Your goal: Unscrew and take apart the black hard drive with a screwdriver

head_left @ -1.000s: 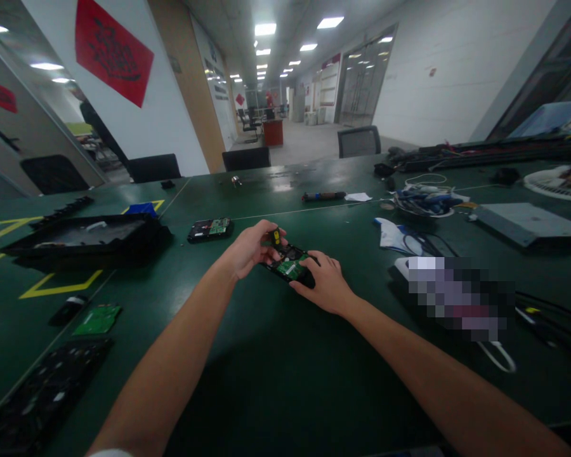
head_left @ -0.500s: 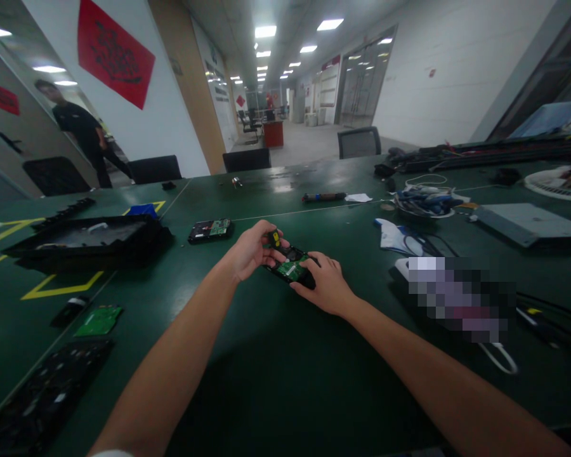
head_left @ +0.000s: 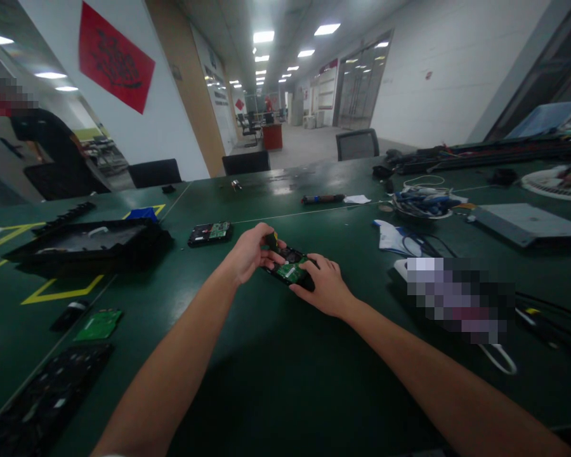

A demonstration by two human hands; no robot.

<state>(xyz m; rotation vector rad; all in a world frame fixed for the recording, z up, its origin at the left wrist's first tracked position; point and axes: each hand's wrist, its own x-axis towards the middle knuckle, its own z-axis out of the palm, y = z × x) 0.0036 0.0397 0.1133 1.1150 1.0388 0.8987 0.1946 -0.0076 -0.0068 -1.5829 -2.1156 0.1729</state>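
At the middle of the table, a black hard drive [head_left: 292,271] with a green circuit board lies face up, slightly turned. My right hand [head_left: 327,282] grips its right end, thumb on the near side and fingers over the board. My left hand [head_left: 257,251] is closed around a short black-and-yellow tool [head_left: 272,240] above the drive's far left part. Its lower fingers reach down to the drive's left edge. The tool's lower end is hidden by my fingers. A second hard drive [head_left: 210,233] lies to the left of my left hand.
On the left are a black tray [head_left: 90,238], a loose green circuit board [head_left: 98,324] and a dark panel [head_left: 47,393]. To the right stand a blurred-out white-edged object [head_left: 400,265], a bundle of cables [head_left: 423,202] and a grey metal box [head_left: 528,223]. A person [head_left: 52,143] is beyond the table.
The black-and-yellow tool has turned in my left hand, so less yellow shows. My right hand keeps its hold on the drive. The person at the back left has moved further left.
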